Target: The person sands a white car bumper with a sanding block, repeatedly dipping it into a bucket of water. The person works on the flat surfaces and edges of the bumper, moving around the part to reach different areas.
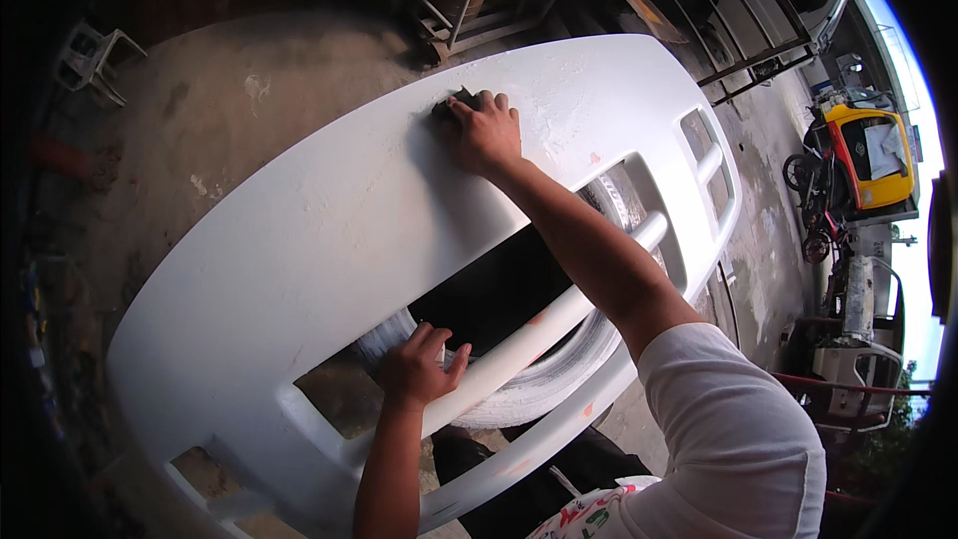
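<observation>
A big white bumper (249,240) lies in front of the person, slanting from the low left up to the high right, and both hands are over it. The right grip (487,135) is up near the far edge of the bumper, with its fingers bent and pinching a black pad (455,105). The pad is right under the fingertips, against the smooth white top, so the bumper is just below this grip and spreads out on both sides of it. The left grip (421,364) is lower and closer to the person, by the big hole in the middle of the bumper. Its thumb and fingers are spread apart and a little bent, with no thing pinched between them. It is next to the long white bar (499,364) that runs across the hole, but I cannot tell how much of the hand touches it. Under the bumper there is a round tire (504,401) with whitish smears, and part of it shows through the holes. Small orange spots dot the bumper. A white chair (100,62) is on the floor (249,90) far to the left, and a yellow and red cab (878,160) is far to the right.
</observation>
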Action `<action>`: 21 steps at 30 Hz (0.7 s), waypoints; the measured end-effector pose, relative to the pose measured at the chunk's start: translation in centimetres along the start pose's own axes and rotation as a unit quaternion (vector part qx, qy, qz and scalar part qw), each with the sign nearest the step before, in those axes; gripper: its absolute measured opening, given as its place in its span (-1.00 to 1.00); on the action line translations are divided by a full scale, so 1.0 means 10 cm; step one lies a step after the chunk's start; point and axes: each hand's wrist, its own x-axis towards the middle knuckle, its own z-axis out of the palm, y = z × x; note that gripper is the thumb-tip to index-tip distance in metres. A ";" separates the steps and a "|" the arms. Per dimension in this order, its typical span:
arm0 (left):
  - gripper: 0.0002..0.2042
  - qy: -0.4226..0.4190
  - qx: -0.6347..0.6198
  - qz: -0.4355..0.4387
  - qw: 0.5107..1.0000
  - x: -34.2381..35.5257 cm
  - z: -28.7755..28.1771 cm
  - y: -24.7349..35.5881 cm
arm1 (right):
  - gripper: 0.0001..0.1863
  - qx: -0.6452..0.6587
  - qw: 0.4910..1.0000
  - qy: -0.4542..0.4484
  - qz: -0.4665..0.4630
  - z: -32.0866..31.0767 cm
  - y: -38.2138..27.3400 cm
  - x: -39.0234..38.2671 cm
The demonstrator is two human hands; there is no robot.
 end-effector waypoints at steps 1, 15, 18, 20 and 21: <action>-0.73 0.000 0.000 -0.008 1.000 -0.03 -0.03 -0.03 | -0.43 0.006 0.996 -0.007 -0.090 0.10 -0.20 -0.22; -0.70 -0.078 0.043 -0.046 0.995 -0.02 0.03 0.01 | -0.63 0.129 0.991 0.013 -0.043 0.54 -1.82 0.15; -0.69 -0.020 0.024 0.003 1.000 0.01 0.07 -0.05 | -0.66 0.146 0.953 -0.072 -0.255 0.29 -2.71 -0.41; -0.69 -0.028 0.011 -0.018 0.999 -0.04 0.09 -0.08 | -0.67 0.134 0.954 -0.073 -0.259 0.30 -2.47 -0.23; -0.70 -0.047 0.004 -0.048 0.998 -0.13 0.06 -0.14 | -0.66 0.141 0.957 -0.045 -0.248 0.31 -2.23 -0.08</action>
